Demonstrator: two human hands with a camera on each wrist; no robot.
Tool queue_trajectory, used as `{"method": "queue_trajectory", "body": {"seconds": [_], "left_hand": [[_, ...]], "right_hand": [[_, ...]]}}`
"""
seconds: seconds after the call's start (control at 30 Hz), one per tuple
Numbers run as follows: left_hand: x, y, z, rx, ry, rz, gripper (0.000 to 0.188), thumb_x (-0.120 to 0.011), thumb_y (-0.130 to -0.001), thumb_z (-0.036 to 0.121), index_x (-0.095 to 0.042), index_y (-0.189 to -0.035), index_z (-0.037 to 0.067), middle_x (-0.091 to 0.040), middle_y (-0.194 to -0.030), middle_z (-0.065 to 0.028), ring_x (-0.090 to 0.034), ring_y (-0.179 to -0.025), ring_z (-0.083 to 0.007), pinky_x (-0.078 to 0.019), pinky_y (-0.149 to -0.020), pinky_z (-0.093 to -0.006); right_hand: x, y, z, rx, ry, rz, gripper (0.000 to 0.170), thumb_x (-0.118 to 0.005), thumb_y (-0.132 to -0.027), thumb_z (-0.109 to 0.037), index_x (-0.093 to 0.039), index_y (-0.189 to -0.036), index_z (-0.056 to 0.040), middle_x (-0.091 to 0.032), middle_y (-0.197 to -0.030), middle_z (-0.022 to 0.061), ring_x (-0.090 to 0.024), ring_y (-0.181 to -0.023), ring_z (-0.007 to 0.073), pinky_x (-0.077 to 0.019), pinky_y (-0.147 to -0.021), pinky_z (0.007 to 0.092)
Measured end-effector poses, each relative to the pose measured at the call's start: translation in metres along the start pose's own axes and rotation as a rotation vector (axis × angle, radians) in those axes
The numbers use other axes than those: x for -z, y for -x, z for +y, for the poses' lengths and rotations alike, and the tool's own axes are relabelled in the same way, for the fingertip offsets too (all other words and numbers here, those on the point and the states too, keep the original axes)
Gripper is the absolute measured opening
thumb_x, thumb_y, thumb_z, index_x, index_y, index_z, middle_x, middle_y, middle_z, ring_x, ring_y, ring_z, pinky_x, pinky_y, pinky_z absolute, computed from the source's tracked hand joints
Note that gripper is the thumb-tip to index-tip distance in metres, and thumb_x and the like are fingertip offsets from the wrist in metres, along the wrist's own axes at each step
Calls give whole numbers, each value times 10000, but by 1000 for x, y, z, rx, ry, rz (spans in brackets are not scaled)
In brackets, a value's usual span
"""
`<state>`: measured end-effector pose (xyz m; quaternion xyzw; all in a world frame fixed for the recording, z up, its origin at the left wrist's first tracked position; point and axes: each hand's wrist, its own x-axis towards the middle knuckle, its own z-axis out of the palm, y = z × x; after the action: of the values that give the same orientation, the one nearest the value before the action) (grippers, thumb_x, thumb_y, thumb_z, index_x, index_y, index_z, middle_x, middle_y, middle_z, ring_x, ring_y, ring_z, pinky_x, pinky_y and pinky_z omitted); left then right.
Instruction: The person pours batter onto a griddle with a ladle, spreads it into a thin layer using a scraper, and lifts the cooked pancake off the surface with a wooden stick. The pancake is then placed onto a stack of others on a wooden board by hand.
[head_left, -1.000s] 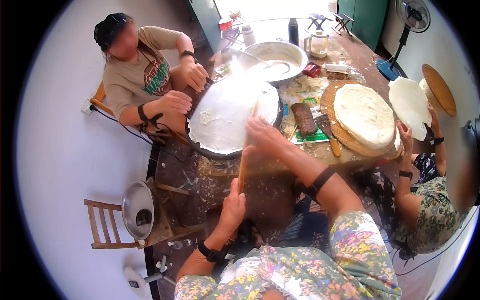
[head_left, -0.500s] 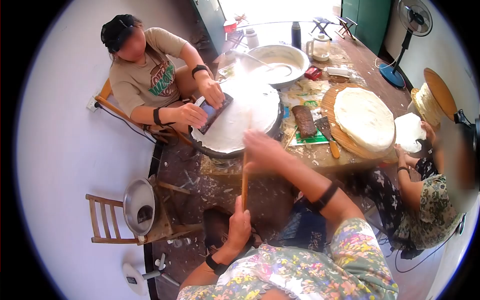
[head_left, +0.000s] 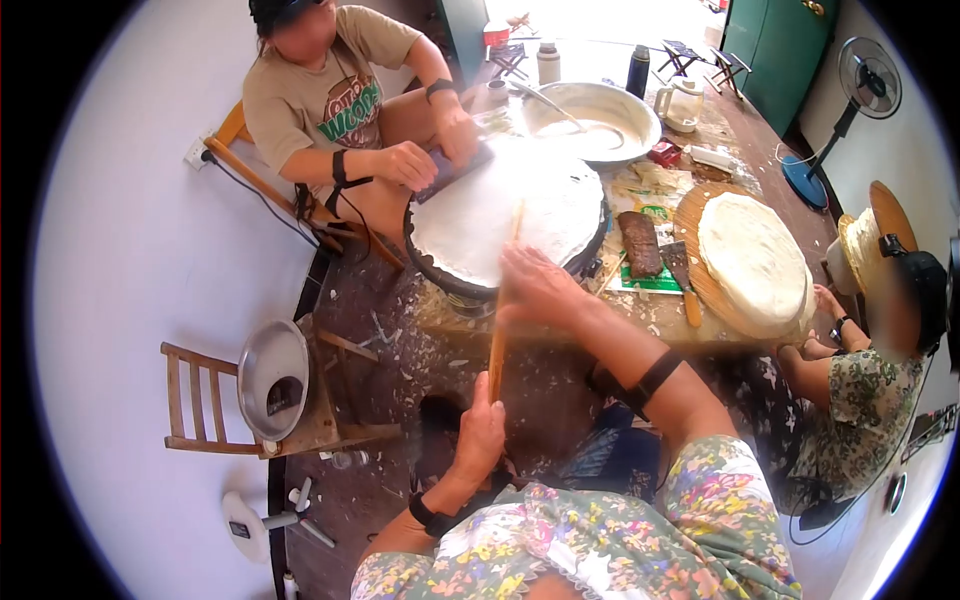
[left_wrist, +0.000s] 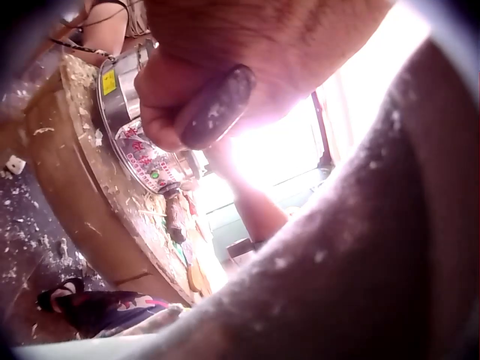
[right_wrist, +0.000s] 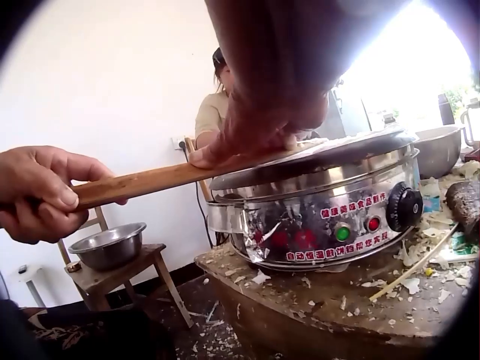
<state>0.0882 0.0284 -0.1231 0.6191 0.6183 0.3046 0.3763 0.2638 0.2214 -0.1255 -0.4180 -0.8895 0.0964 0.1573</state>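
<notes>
A flat wooden stick (head_left: 497,350) runs from near my body to the edge of a round griddle (right_wrist: 330,180), which is covered by a white sheet of batter (head_left: 470,235). My left hand (head_left: 480,440) grips the stick's near end, thumb along it. Farther up, my right hand (head_left: 545,290) holds the stick near the griddle's front rim, its thumb against the wood in the right wrist view. The stick's far tip overlaps the white sheet, where glare washes it out. Across the griddle, another person's hands (head_left: 410,165) hold a dark flat scraper (head_left: 455,175) at the sheet's back left.
Right of the griddle lie a dark brown block (head_left: 640,243), a wood-handled spatula (head_left: 683,280) and a stack of pale flatbreads (head_left: 755,258) on a round board. A batter basin (head_left: 640,140) stands behind. Another person (head_left: 860,400) sits at the right. A metal bowl (head_left: 272,380) rests on a chair.
The other person's scraper has come onto the batter and moved toward the griddle's back. At right, the thin pale sheet has dropped from view. My hands keep their hold; the head view has shifted.
</notes>
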Motion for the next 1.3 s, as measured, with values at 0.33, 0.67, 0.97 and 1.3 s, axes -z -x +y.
{"method": "queue_trajectory", "body": {"seconds": [0.33,0.67,0.97,1.3], "left_hand": [[38,3,2,361,466,1,529,-404,-912,84,-291,-1428,131,-440,-685,10,-361,-416,-45,-332,-343,-215],[87,-23,-31,-90,-276,94,510,-477,-916,85,-315,-1376,-66,-587,-901,-346,-580,-839,-503,-464,-684,-502],[78,-73,-20,-337,-631,-141,577,-525,-880,35,-289,-1396,-64,-596,-912,-329,-583,-815,-485,-466,-660,-507],[43,-99,6,-448,-661,-304,593,-553,-882,62,-288,-1401,-50,-597,-892,-305,-586,-799,-474,-466,-658,-503]], "right_hand": [[-23,-59,-29,171,-5,-63,1044,-643,-694,-676,-403,-1349,100,-361,-1446,267,-314,-1381,355,-222,-1163,411],[-28,-108,-45,216,11,56,887,-656,-680,-688,-557,-1176,40,-539,-1238,192,-429,-1288,335,-304,-1120,391],[-5,-37,11,-74,46,283,894,-536,-776,-706,-535,-1229,64,-498,-1343,227,-393,-1338,330,-288,-1130,400],[5,27,57,-174,91,428,824,-603,-755,-649,-568,-1154,71,-533,-1282,244,-450,-1282,360,-328,-1099,433]]}}
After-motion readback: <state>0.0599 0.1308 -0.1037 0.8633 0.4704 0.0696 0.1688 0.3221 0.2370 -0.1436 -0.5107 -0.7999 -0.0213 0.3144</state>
